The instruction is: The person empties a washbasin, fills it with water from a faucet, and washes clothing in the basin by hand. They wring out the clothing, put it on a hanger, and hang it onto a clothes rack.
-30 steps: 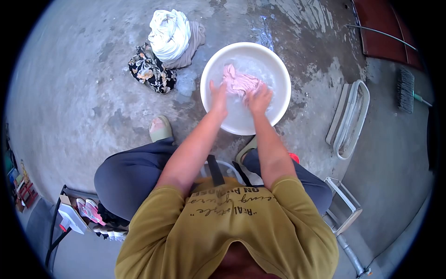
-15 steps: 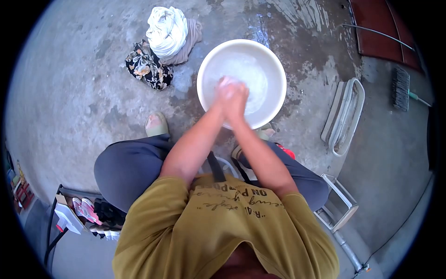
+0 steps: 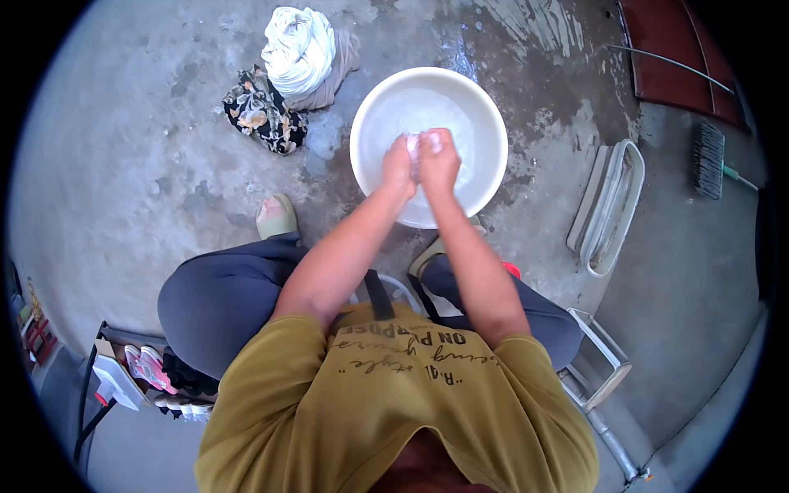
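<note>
Nearest you is your mustard-yellow cotton shirt with dark lettering (image 3: 403,394), and beyond its hem your dark grey trousers (image 3: 226,287) spread wide at the knees. Both your forearms reach forward, close together. Your left hand (image 3: 398,167) and your right hand (image 3: 440,161) are side by side, each clenched on the small, bunched pale-pink cloth (image 3: 413,148), which is mostly hidden between them; you have it within the rim of the round, cream-white basin (image 3: 491,156). Whether its lower part touches the cloudy water in there, you cannot tell. The basin sits on stained grey concrete floor (image 3: 140,164). Farther out, to your left, a black floral-print cloth bundle (image 3: 265,115) lies against a taupe cloth (image 3: 339,72) and a coiled white cloth (image 3: 299,53). Off to your right is a dark-bristled brush with a green handle (image 3: 709,162).
</note>
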Motion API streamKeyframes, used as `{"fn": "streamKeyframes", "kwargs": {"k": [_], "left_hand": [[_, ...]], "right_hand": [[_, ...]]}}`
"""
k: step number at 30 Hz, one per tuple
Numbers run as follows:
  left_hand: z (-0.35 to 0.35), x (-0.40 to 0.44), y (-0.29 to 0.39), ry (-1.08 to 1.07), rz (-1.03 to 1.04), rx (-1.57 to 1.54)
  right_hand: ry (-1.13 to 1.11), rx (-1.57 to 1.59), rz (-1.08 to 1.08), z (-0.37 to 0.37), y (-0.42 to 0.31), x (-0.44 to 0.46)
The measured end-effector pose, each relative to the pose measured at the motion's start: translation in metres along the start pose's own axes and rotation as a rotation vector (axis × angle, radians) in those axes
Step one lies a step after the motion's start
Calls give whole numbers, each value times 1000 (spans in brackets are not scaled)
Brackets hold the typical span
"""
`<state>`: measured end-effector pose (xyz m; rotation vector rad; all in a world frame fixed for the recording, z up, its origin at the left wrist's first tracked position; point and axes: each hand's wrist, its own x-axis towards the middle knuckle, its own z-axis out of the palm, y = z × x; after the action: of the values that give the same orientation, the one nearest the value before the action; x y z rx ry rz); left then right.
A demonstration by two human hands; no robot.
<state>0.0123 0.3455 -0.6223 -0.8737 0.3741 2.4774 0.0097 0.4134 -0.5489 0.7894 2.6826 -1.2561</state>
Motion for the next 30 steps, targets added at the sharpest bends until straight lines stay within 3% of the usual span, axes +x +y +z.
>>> {"fn": "streamKeyframes", "kwargs": {"k": [1,2,4,7,8,10,12,15,16,19,20,23,26,27,30], "left_hand": [[30,-19,0,301,118,134],[40,-30,0,261,124,353],[35,-29,6,207,203,557],[4,-18,18,284,185,621],[-18,-7,16,355,168,624],[-43,7,10,483,67,572],[-36,0,13,422,-38,379],[-69,29,14,70,-208,-45],[-81,39,11,-88,-267,-210],[-5,-5,23,244,-134,143],[-10,5,13,157,-6,33],[-42,25,6,-71,-193,73],[10,9,-6,299,234,162],[17,2,-2,322,243,188],[32,-11,5,369,279,306]], "right_hand": [[-6,71,90,2,17,28],[-13,138,187,3,41,49],[-101,-120,378,-6,81,84],[440,-374,-138,22,155,66],[233,-452,-134,37,171,54],[26,-639,-361,64,191,30],[-412,-80,15,58,138,26],[-116,14,-436,19,61,-19],[-154,-24,-434,-4,36,-36],[-62,-54,-548,-27,-10,-69],[-19,-91,-586,-20,-12,-71],[74,-285,-643,10,-1,-61],[-26,85,-73,13,7,4],[-70,229,68,11,9,19],[-213,152,213,23,56,59]]}}
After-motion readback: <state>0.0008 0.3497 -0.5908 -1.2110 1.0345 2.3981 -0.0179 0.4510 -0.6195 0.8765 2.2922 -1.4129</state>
